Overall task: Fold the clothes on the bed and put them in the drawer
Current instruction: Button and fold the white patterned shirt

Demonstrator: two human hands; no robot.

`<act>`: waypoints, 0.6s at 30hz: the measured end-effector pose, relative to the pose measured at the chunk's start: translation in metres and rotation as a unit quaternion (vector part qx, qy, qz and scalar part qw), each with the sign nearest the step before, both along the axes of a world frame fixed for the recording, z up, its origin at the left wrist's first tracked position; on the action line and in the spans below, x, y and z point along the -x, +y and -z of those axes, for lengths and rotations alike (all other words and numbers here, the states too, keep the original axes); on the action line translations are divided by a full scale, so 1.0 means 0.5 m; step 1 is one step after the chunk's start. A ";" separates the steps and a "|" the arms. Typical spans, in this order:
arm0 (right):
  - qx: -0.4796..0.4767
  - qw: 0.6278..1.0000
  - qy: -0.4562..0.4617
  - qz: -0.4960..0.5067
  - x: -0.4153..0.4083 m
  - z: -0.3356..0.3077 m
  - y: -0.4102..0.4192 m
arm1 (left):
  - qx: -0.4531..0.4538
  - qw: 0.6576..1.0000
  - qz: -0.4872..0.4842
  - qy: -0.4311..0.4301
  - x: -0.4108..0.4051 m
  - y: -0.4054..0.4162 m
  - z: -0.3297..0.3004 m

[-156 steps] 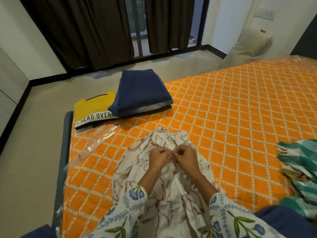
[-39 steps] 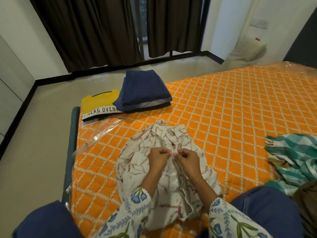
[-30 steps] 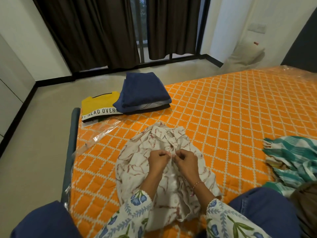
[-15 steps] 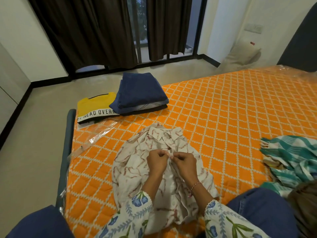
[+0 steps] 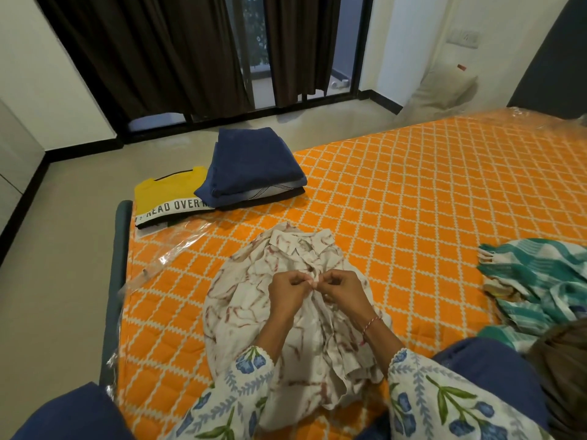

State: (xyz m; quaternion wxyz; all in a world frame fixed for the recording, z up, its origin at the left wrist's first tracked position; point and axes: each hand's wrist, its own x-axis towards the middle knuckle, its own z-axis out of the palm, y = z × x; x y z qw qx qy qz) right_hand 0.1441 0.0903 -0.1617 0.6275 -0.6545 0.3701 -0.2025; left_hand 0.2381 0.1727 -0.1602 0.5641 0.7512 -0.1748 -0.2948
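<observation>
- Two folded piles sit at the far left corner of the bed (image 5: pixel 413 201): a navy stack (image 5: pixel 251 168) overlapping a yellow T-shirt (image 5: pixel 165 198) with white lettering.
- We see crinkled clear plastic (image 5: pixel 171 246) along the bed's left edge, between the yellow T-shirt and the shirt we are working on.
- A teal striped cloth (image 5: pixel 536 281) lies unfolded at the right, well apart from our hands.
- Dark curtains (image 5: pixel 158 52) hang beyond the floor, and a pale pillow (image 5: pixel 444 90) leans at the far right wall.
- The white patterned shirt (image 5: pixel 254 306) lies rumpled on the orange cover directly before us, its collar pointing away from us and its long axis running from us toward the far edge.
- Our left hand (image 5: pixel 287 295) and right hand (image 5: pixel 344 293) are curled, fingertips meeting, each pinching the shirt's front placket just below the collar.
</observation>
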 end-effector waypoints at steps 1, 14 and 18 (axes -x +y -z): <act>-0.011 1.000 0.002 0.005 0.000 -0.002 0.002 | 0.006 1.000 -0.001 0.004 -0.002 0.001 0.000; 0.097 0.991 0.095 -0.006 -0.012 -0.013 0.005 | -0.017 0.999 -0.012 0.032 0.002 0.001 0.013; 0.241 0.958 0.158 -0.008 -0.028 -0.009 0.008 | 0.014 0.992 -0.055 0.109 0.010 -0.006 0.012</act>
